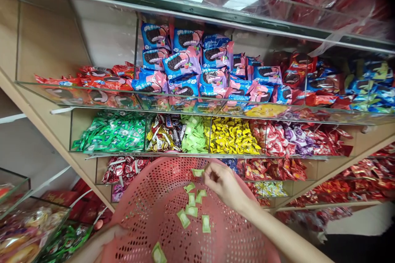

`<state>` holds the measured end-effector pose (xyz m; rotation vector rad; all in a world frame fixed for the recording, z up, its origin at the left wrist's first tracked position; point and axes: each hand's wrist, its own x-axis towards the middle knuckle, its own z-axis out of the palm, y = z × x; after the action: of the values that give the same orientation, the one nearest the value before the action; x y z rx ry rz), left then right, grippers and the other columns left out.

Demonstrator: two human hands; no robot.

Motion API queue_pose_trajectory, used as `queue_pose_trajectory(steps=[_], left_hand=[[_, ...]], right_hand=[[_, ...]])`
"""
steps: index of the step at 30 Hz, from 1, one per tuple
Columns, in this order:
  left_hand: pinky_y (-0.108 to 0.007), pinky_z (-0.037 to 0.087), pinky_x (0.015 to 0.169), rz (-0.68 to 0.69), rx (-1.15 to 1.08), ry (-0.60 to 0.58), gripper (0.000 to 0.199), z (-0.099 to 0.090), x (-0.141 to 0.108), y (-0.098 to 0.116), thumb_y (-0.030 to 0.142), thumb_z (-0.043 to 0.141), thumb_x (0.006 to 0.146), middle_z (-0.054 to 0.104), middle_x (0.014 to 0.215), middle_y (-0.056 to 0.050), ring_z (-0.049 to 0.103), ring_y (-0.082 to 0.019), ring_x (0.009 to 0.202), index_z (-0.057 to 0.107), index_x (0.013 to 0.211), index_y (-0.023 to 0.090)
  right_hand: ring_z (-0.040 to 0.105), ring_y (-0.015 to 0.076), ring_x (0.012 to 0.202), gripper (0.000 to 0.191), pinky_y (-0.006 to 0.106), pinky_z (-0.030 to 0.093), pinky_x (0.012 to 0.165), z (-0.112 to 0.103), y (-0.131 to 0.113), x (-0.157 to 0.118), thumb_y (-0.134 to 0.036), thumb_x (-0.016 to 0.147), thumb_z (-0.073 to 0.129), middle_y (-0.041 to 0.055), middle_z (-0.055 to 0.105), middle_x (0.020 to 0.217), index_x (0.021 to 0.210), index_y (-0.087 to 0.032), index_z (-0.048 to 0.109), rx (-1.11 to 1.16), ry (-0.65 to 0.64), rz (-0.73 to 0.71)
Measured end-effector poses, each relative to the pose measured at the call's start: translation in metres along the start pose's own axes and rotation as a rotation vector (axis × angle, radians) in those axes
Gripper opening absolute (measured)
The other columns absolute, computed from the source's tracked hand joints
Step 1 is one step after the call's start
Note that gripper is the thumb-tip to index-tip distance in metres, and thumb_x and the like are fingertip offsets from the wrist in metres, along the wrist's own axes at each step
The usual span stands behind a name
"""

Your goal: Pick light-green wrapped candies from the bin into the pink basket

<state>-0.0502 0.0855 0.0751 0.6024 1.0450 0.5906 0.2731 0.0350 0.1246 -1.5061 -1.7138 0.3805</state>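
Observation:
My left hand is closed around the left side of a pink perforated plastic basket, which is tilted toward me. Over the far part of the basket, my right hand has its fingers pinched together. A small light green wrapped candy sits at its fingertips. Several more pale green candies lie scattered on the basket's inner surface, one of them close to the near edge. Just beyond the basket rim, a shelf compartment holds a heap of the same light green candies.
Glass-fronted shelves hold green packets, yellow candies and blue-pink Oreo packs. A glass shelf edge runs across above the basket. Bins of wrapped sweets stand at lower left, red packets at right.

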Motion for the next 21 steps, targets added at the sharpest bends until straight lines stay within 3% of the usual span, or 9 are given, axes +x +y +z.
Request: queue_pose_trajectory(steps=[3, 6, 9, 12, 14, 17, 21], left_hand=[[-0.037, 0.051, 0.074, 0.03, 0.011, -0.033, 0.016, 0.005, -0.001, 0.002, 0.028, 0.057, 0.082, 0.069, 0.084, -0.003, 0.064, -0.017, 0.078, 0.065, 0.083, 0.014], [-0.036, 0.052, 0.076, 0.066, 0.019, -0.044, 0.003, 0.009, -0.002, 0.003, 0.017, 0.066, 0.07, 0.072, 0.072, -0.003, 0.066, -0.022, 0.078, 0.067, 0.067, 0.017], [-0.037, 0.053, 0.074, 0.098, 0.026, -0.038, 0.012, 0.012, -0.001, 0.005, 0.011, 0.069, 0.058, 0.073, 0.069, -0.001, 0.066, -0.027, 0.08, 0.069, 0.062, 0.023], [-0.038, 0.054, 0.072, 0.108, 0.027, -0.026, 0.013, 0.012, -0.001, 0.005, 0.017, 0.071, 0.057, 0.073, 0.067, 0.001, 0.066, -0.03, 0.084, 0.07, 0.067, 0.026], [-0.038, 0.054, 0.072, 0.095, 0.021, -0.017, 0.011, 0.011, -0.002, 0.004, 0.026, 0.069, 0.065, 0.073, 0.07, -0.002, 0.066, -0.026, 0.083, 0.07, 0.076, 0.023], [-0.037, 0.052, 0.073, 0.049, 0.007, 0.002, 0.022, 0.007, -0.004, 0.003, 0.033, 0.056, 0.082, 0.069, 0.089, -0.005, 0.064, -0.018, 0.08, 0.065, 0.092, 0.017], [-0.037, 0.051, 0.071, -0.008, -0.015, 0.042, 0.028, 0.005, -0.005, 0.004, 0.032, 0.052, 0.085, 0.061, 0.106, -0.007, 0.061, -0.018, 0.085, 0.058, 0.107, 0.016]], right_hand=[[0.042, 0.0096, 0.054, 0.016, 0.021, 0.03, 0.051, 0.009, 0.004, -0.003, -0.008, 0.073, 0.045, -0.0043, 0.047, 0.059, 0.064, -0.02, 0.042, 0.009, -0.032, 0.005], [0.042, 0.0091, 0.053, 0.016, 0.02, 0.03, 0.051, 0.015, 0.009, -0.006, -0.006, 0.071, 0.044, -0.0044, 0.049, 0.058, 0.063, -0.02, 0.042, -0.014, -0.061, 0.017], [0.041, 0.0083, 0.051, 0.016, 0.019, 0.028, 0.05, 0.019, 0.012, -0.007, -0.005, 0.071, 0.044, -0.0047, 0.049, 0.057, 0.063, -0.019, 0.044, -0.029, -0.145, 0.026], [0.04, 0.0084, 0.051, 0.015, 0.02, 0.027, 0.05, 0.02, 0.014, -0.007, -0.007, 0.073, 0.044, -0.0043, 0.049, 0.059, 0.064, -0.019, 0.045, -0.069, -0.213, 0.021], [0.041, 0.009, 0.053, 0.015, 0.02, 0.028, 0.05, 0.021, 0.014, -0.006, -0.009, 0.077, 0.044, -0.0036, 0.05, 0.06, 0.065, -0.019, 0.046, -0.104, -0.242, 0.012], [0.041, 0.0095, 0.052, 0.017, 0.021, 0.027, 0.051, 0.021, 0.013, -0.004, -0.012, 0.081, 0.043, -0.0031, 0.05, 0.059, 0.065, -0.019, 0.046, -0.15, -0.255, -0.004], [0.042, 0.0101, 0.053, 0.018, 0.022, 0.028, 0.052, 0.02, 0.013, -0.002, -0.013, 0.083, 0.043, -0.0021, 0.052, 0.06, 0.066, -0.018, 0.048, -0.195, -0.241, -0.023]])
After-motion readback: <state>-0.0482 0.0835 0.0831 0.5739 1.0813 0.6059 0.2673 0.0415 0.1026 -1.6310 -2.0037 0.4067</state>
